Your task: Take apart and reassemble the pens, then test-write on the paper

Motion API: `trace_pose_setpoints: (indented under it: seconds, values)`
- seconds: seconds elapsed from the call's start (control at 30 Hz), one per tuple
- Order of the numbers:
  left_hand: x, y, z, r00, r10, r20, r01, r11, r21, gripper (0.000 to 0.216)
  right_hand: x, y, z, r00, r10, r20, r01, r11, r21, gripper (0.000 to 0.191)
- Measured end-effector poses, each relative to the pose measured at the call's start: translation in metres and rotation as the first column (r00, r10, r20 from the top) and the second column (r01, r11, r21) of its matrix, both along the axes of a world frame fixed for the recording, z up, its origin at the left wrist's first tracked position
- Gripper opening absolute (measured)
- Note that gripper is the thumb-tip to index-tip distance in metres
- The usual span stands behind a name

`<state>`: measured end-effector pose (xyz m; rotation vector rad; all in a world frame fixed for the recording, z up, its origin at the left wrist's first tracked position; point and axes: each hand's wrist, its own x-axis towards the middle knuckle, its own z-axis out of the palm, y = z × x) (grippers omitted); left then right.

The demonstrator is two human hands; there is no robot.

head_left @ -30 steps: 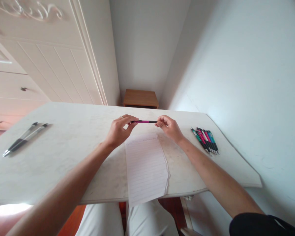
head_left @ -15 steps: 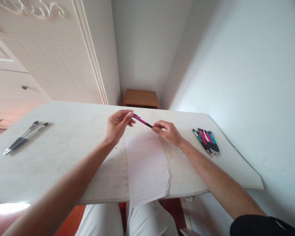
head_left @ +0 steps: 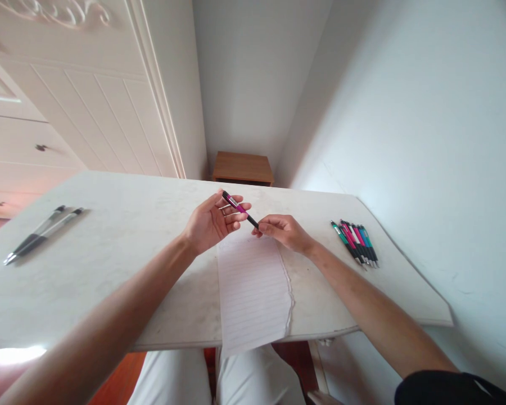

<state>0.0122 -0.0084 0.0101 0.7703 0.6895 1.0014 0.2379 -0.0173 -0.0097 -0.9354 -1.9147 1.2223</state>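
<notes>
A magenta and black pen (head_left: 240, 207) is held up slantwise above the far end of a lined sheet of paper (head_left: 253, 292). My right hand (head_left: 284, 232) pinches its black lower end between thumb and fingers. Palm up, my left hand (head_left: 215, 222) is open with its fingers spread, a ring on one of them. The pen's upper part crosses in front of those fingers, and the thumb is at its black top end. A torn, ragged edge runs down the paper's right side, and its near end hangs over the table edge.
To the right lies a row of several coloured pens (head_left: 356, 243), close to the wall (head_left: 447, 140). Two clear-and-black pens (head_left: 44, 235) rest on the left of the white table (head_left: 143, 225). Beyond the table stand a small wooden cabinet (head_left: 242, 167) and a white wardrobe (head_left: 88, 112).
My left hand has turned palm up and its fingers have spread from their grip on the pen's upper end. The pen has tilted more steeply, and my right hand has moved slightly left and nearer.
</notes>
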Motion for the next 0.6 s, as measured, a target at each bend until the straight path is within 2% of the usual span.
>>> trace_pose_setpoints:
  seconds: [0.1, 0.37, 0.6]
  values:
    - [0.0010, -0.0009, 0.0023, 0.999, 0.033, 0.010, -0.033, 0.999, -0.024, 0.035, -0.0011, -0.0013, 0.0016, 0.999, 0.036, -0.021, -0.036, 0.999, -0.006, 0.040]
    - [-0.0009, 0.0021, 0.0058, 0.997, 0.082, 0.004, -0.082, 0.996, 0.022, 0.027, -0.0029, -0.0011, 0.0020, 0.998, 0.022, -0.062, -0.024, 0.999, -0.024, 0.047]
    - [-0.0039, 0.0026, 0.0078, 0.984, 0.038, 0.175, -0.023, 0.996, -0.090, 0.031, -0.0001, 0.0036, -0.0050, 0.998, 0.009, -0.070, -0.011, 1.000, -0.022, 0.050]
